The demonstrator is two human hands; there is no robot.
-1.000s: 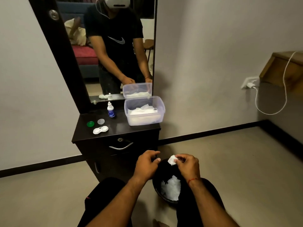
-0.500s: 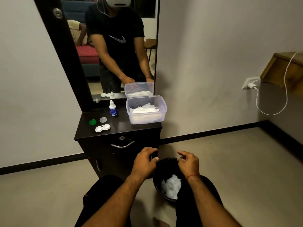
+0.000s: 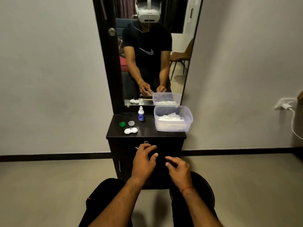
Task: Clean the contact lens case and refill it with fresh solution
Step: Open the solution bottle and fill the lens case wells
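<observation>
The white contact lens case [image 3: 130, 130] lies open on the dark dresser top [image 3: 147, 133], near its front edge. Behind it sit a green cap [image 3: 122, 124] and a clear cap [image 3: 131, 123]. A small solution bottle [image 3: 141, 113] with a blue label stands upright by the mirror. My left hand [image 3: 144, 159] hovers in front of the drawer, fingers spread and empty. My right hand [image 3: 178, 169] is beside it, lower and to the right, fingers loosely apart, holding nothing. Both hands are below the dresser top.
A clear plastic box [image 3: 173, 118] of white tissues stands on the right of the dresser top. A black bin [image 3: 208, 192] sits on the floor under my right forearm. The mirror [image 3: 152, 51] rises behind the dresser. A wall socket with a white cable [image 3: 293, 122] is at far right.
My right hand dropped the white tissue into the bin. The view then swung up and left to face the dresser, and both empty hands rose toward the drawer.
</observation>
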